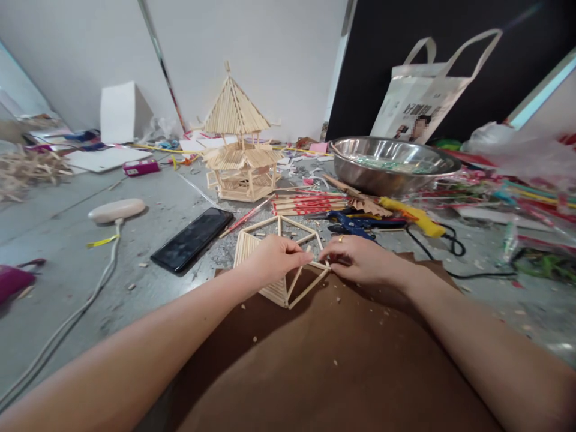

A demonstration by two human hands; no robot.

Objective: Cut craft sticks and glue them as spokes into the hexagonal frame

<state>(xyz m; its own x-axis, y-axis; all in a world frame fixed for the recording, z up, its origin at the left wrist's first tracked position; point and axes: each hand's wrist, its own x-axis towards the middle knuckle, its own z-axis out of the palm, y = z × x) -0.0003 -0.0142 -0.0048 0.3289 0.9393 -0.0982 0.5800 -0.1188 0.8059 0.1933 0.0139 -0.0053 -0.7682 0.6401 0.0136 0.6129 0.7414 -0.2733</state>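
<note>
A six-sided frame of thin wooden sticks (300,292) lies in front of me on brown paper; its left panels are filled with sticks side by side, the others are only outlines. Above the middle of it, my left hand (275,259) is closed, thumb and forefinger pinching a small wooden stick whose tip barely shows. At the frame's right corner my right hand (357,258), with a ring on one finger, has its fingertips closed on the edge. Behind stands a stick pavilion (238,159) with a pointed roof.
A black phone (192,240) and a white corded device (117,210) lie to the left. Beyond the frame are red-marked sticks (310,203), blue-handled pliers (353,223), a yellow-handled tool (414,217) and a metal bowl (391,174). A white bag (416,102) stands behind; scraps litter the right.
</note>
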